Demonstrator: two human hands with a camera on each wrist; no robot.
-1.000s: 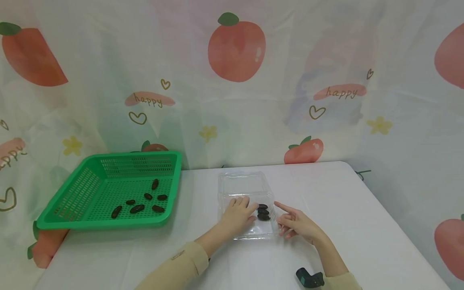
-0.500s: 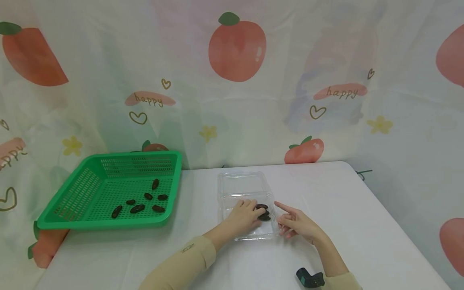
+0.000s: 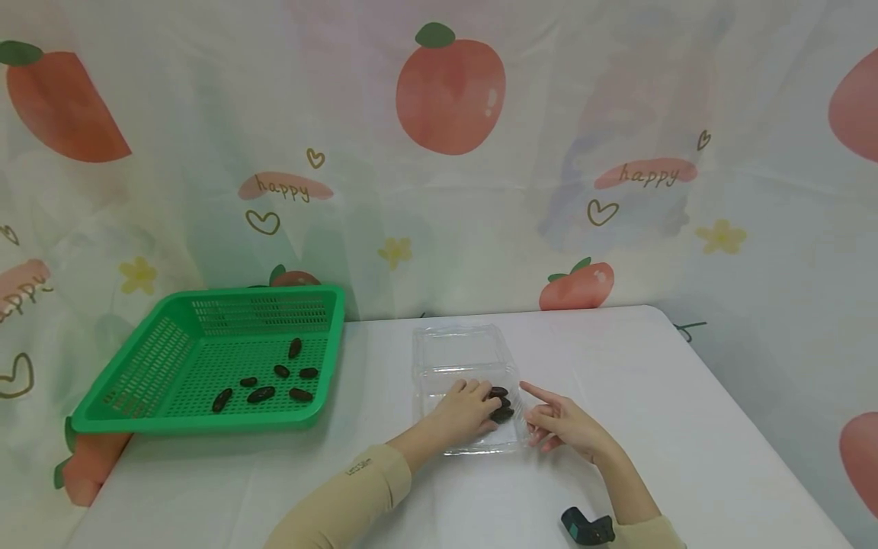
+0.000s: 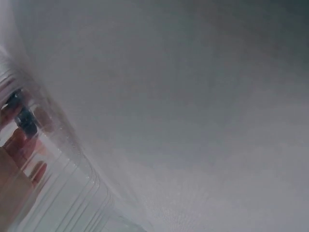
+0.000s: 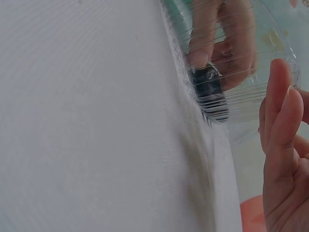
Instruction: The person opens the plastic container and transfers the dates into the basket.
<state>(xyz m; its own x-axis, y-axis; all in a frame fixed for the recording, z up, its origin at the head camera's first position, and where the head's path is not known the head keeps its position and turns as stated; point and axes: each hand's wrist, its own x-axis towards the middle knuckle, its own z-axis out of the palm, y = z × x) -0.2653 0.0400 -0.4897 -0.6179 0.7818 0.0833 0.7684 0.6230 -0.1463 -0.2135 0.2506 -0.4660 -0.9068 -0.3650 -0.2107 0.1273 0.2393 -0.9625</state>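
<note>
A clear plastic clamshell box (image 3: 432, 396) lies with its lid folded back on the white table. My left hand (image 3: 461, 415) reaches inside it, thumb and fingers curled at several dark, oval, date-like fruits (image 3: 503, 415) near its right wall. Through that wall, the right wrist view has the left thumb and fingers pinching a dark fruit (image 5: 210, 89). My right hand (image 3: 559, 419) stays beside the box's right edge, index finger extended and the others loosely bent, holding nothing. Whether it touches the plastic I cannot tell. The left wrist view catches the left hand (image 4: 17, 179) through the ribbed plastic.
To the left stands a green plastic basket (image 3: 336, 335), with several more dark fruits (image 3: 261, 394) scattered on its perforated floor. A black angled device (image 3: 586, 526) sits by the right forearm at the front. The printed curtain (image 3: 480, 229) hangs behind the table (image 3: 631, 366).
My left hand has moved a little to the right inside the box, onto the dark fruits, which have shifted slightly. The right hand keeps its place.
</note>
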